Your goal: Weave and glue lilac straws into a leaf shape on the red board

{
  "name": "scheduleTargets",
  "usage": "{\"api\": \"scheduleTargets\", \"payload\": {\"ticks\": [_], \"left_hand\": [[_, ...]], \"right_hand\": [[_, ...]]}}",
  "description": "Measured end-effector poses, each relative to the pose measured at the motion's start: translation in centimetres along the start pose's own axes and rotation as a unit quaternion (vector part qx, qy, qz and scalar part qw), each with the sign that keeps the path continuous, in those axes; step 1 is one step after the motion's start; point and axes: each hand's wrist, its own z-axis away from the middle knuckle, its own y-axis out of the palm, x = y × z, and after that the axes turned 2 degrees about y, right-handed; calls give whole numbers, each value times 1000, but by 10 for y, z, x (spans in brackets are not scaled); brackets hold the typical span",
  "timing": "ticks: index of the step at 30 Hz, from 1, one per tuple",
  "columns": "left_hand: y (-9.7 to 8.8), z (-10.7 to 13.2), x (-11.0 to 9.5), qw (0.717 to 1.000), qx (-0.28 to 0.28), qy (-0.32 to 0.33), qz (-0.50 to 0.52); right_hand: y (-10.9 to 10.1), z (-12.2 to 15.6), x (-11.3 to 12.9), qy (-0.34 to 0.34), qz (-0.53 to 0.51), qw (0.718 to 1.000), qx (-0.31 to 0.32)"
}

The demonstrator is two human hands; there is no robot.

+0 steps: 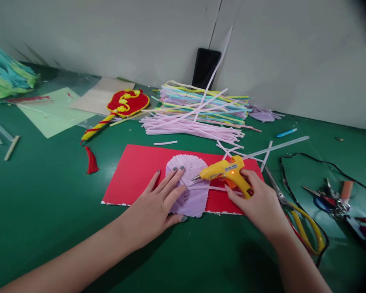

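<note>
My left hand (pixel 161 201) lies with fingers spread on a rounded lilac piece (pixel 193 203) built up from rows of fuzzy pipe cleaners. Under that piece is a red sheet (pixel 131 171) with a worn white front edge. My right hand (pixel 260 203) is closed on the handle of a yellow hot glue gun (pixel 222 167). An orange light glows on its side, and a clear glue stick (pixel 280 146) sticks out of the back. The metal nozzle points left, over the lilac piece. One lilac pipe cleaner (pixel 215 188) runs from the piece toward my right fingertips.
Bundled pastel pipe cleaners (pixel 192 126) lie behind the sheet, near a leaning black phone (pixel 205 67). A red and yellow fan (pixel 128 101) with a tassel is at back left. Scissors (pixel 308 228), a black cable (pixel 326 162) and keys (pixel 338 207) lie to the right.
</note>
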Motion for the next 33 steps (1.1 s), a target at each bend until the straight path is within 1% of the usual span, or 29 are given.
{"api": "scheduleTargets", "payload": {"ticks": [4,9,13,17,22,33], "left_hand": [[0,0,0,1000,0,3,-3],[0,0,0,1000,3,5,-10],[0,-1,0,1000,4,5,-9],[1,0,0,1000,1,6,-12],[1,0,0,1000,-12,11,-8],[0,0,1,1000,-8,15,-12]], "right_hand": [[1,1,-2,-55,-10,998,14],[-2,1,-1,-83,-20,996,23],[-3,1,-2,-87,-25,996,18],[-3,1,-2,-89,-28,995,29],[-2,1,-3,-88,-34,995,16],[-3,0,-5,-120,-32,992,3]]}}
